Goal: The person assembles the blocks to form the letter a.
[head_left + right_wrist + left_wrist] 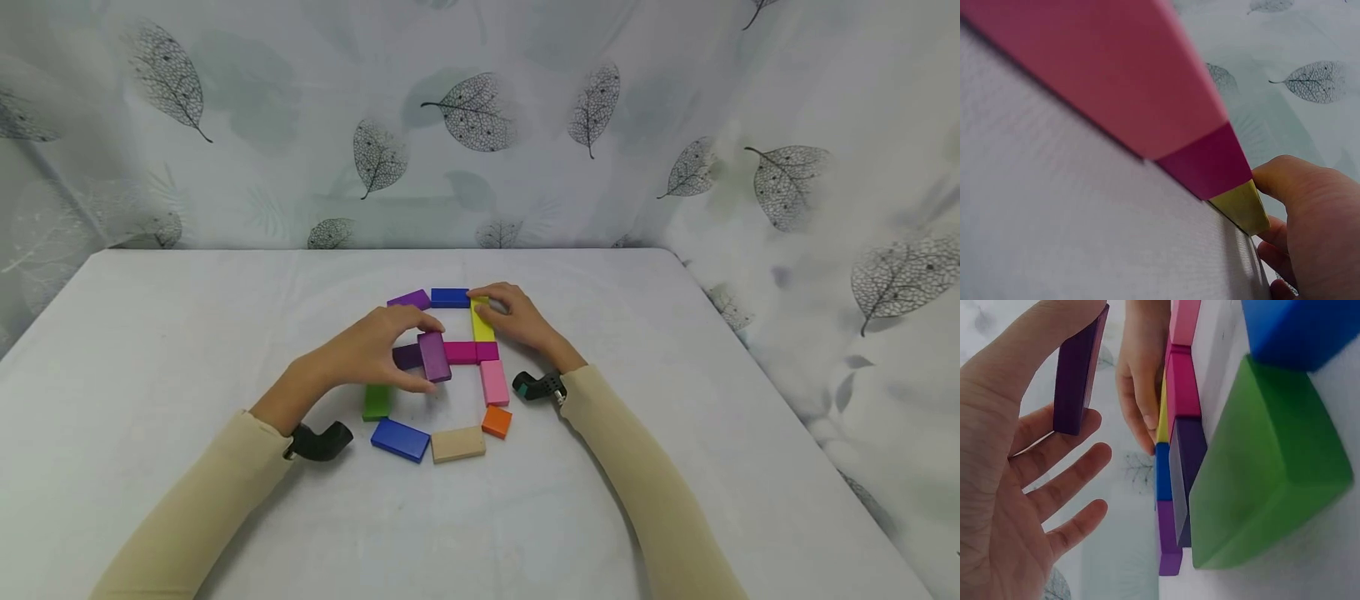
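Observation:
My left hand (375,350) pinches a purple block (434,357) between thumb and fingertips, lifted above the dark purple block (407,357) in the middle row. In the left wrist view the held block (1075,378) is seen edge-on, the other fingers spread beneath it. At the upper right corner of the block outline, my right hand (521,318) grips the yellow block (482,321), index fingertip by its far end where it meets a blue block (450,297). The right wrist view shows the thumb against the yellow block's (1244,206) edge.
A purple block (408,298) lies at the far left of the outline. Magenta blocks (461,352) continue the middle row. Below are pink (494,382), orange (497,422), tan (458,444), blue (400,440) and green (377,402) blocks. All lie on a white-covered table (187,333).

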The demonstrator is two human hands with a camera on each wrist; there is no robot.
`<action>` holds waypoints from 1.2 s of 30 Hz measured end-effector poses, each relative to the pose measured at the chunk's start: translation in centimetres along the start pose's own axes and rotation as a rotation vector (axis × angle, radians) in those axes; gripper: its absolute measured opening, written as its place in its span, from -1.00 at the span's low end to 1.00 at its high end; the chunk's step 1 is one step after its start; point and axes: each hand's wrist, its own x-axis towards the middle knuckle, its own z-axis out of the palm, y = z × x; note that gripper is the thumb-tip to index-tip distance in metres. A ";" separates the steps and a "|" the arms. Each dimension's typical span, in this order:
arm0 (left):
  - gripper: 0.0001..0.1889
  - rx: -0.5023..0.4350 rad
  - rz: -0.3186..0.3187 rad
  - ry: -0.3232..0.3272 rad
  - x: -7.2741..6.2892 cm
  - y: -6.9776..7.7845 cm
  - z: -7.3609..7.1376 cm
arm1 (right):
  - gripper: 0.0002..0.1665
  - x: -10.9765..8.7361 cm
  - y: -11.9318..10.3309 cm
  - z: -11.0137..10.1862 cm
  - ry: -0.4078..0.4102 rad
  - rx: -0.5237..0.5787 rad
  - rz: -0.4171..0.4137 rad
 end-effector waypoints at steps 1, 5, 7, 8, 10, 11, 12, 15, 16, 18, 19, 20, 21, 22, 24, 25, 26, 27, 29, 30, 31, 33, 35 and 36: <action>-0.24 -0.001 0.005 -0.004 0.1 0.2 0.1 | -0.57 0.0 0.0 0.0 0.000 -0.001 0.002; -0.25 -0.008 0.031 -0.013 0.3 0.8 0.5 | -0.57 0.0 0.1 0.0 -0.001 0.002 -0.001; -0.26 -0.008 0.049 -0.017 0.4 1.2 0.6 | -0.57 0.0 0.1 0.0 -0.001 0.005 -0.011; -0.26 -0.005 0.059 -0.017 0.5 1.5 0.7 | -0.57 0.0 0.1 0.0 0.000 0.006 -0.016; -0.27 0.007 0.069 -0.019 0.6 1.9 0.7 | -0.57 0.0 0.0 0.0 0.002 0.006 -0.021; -0.27 0.015 0.074 -0.021 0.6 2.1 0.8 | -0.57 0.0 0.0 0.0 0.001 0.005 -0.022; -0.27 0.021 0.080 -0.021 0.6 2.3 0.8 | -0.57 0.0 0.0 0.0 0.001 0.005 -0.021; -0.27 0.029 0.095 -0.022 0.7 2.8 0.9 | -0.57 0.0 0.0 -0.1 0.000 0.006 -0.014; -0.27 0.028 0.102 -0.021 0.7 2.9 0.9 | -0.57 0.0 0.0 -0.1 0.000 0.007 -0.014; -0.26 0.023 0.121 -0.020 0.7 3.2 1.1 | -0.57 0.0 0.0 -0.1 0.002 0.008 -0.018; -0.27 0.023 0.127 -0.019 0.8 3.3 1.2 | -0.57 -0.1 0.0 -0.1 0.004 0.008 -0.021; -0.27 0.023 0.135 -0.018 0.8 3.4 1.3 | -0.57 -0.1 0.0 -0.1 0.006 0.009 -0.025; -0.27 0.023 0.141 -0.017 0.9 3.5 1.4 | -0.58 -0.1 0.0 -0.1 0.009 0.011 -0.029; -0.27 0.022 0.148 -0.013 0.9 3.6 1.5 | -0.58 -0.1 0.0 -0.1 0.009 0.012 -0.031; -0.26 0.023 0.151 -0.007 1.0 3.9 1.8 | -0.58 -0.1 0.0 -0.1 0.008 0.013 -0.031; -0.25 0.022 0.152 -0.004 1.0 4.0 1.9 | -0.58 -0.1 0.0 -0.1 0.007 0.014 -0.030; -0.24 0.018 0.156 -0.001 1.0 4.2 2.0 | -0.58 0.0 0.1 -0.1 0.005 0.016 -0.028; -0.23 0.017 0.161 0.002 1.1 4.3 2.1 | -0.57 0.0 0.1 -0.1 0.003 0.016 -0.025; -0.23 0.014 0.184 0.007 1.1 4.6 2.4 | -0.57 0.0 0.2 0.0 -0.001 0.014 -0.020; -0.23 0.015 0.200 0.009 1.2 4.7 2.5 | -0.57 0.0 0.2 0.0 -0.002 0.015 -0.020; -0.23 0.020 0.217 0.010 1.2 4.8 2.6 | -0.57 0.0 0.2 0.0 0.000 0.016 -0.022; -0.24 0.035 0.244 0.009 1.3 5.0 2.9 | -0.57 0.0 0.2 0.0 0.003 0.016 -0.024; -0.24 0.047 0.256 -0.003 1.3 5.2 3.2 | -0.58 0.1 0.2 0.0 0.007 0.016 -0.029; -0.24 0.055 0.254 -0.015 1.3 5.3 3.3 | -0.58 0.1 0.3 0.0 0.010 0.017 -0.034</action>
